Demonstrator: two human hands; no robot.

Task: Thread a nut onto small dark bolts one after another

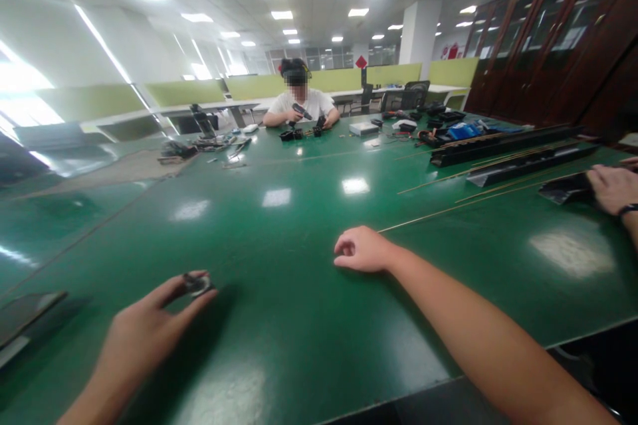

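Note:
My left hand (149, 325) is at the lower left, just above the green table (299, 345). Between thumb and fingers it pinches a small, dark, rounded piece with a light metallic part (199, 284), too blurred to name. Nearer the middle, my right hand (363, 249) rests on the tabletop with its fingers curled in. A thin brass-coloured rod (423, 218) runs from the right up to the back of this hand. Whether the rod goes into the fingers is hidden.
Long black channels (528, 165) and more thin rods lie at the right, beside another person's hand (615, 189). Across the table a person (299, 103) holds a dark tool. Loose parts (199, 146) lie at the far left; a dark flat panel (30, 315) is at the left edge.

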